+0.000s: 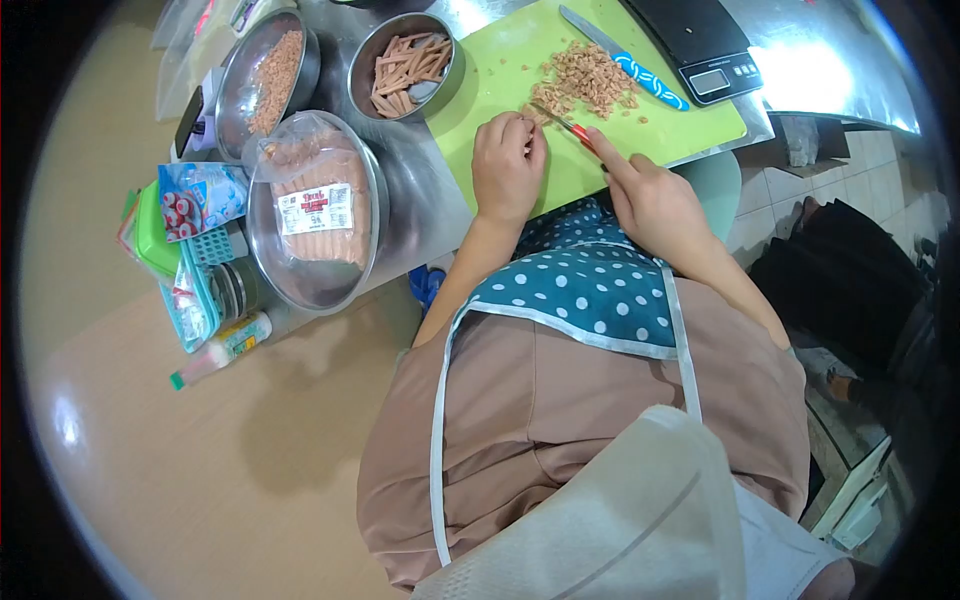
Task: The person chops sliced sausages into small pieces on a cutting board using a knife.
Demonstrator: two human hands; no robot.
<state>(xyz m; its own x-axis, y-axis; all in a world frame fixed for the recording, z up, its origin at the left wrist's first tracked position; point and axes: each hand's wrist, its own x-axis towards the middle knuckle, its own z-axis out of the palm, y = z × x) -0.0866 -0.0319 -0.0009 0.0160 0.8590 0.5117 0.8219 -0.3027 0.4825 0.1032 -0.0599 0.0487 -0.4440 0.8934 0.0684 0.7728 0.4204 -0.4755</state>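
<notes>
My right hand [650, 200] grips the red handle of a small knife [580, 131], index finger laid along it. The blade points left on the green cutting board [480, 90]. At its tip, the curled fingers of my left hand [508, 165] press down on sausage pieces [533, 116], mostly hidden beneath them. A heap of finely diced sausage [595, 75] lies just beyond both hands. Along its far side rests a second knife [648, 80] with a blue patterned handle. Left of the board, a steel bowl [456, 75] contains sausage strips [410, 68].
Another steel bowl [312, 75] holds diced bits. A larger bowl [378, 215] carries packaged sausages [318, 195]. A black scale [695, 45] stands at the board's far right. Packets, a turquoise basket [190, 300] and a green-capped bottle [225, 350] crowd the left. A person in dark clothing [840, 280] is at right.
</notes>
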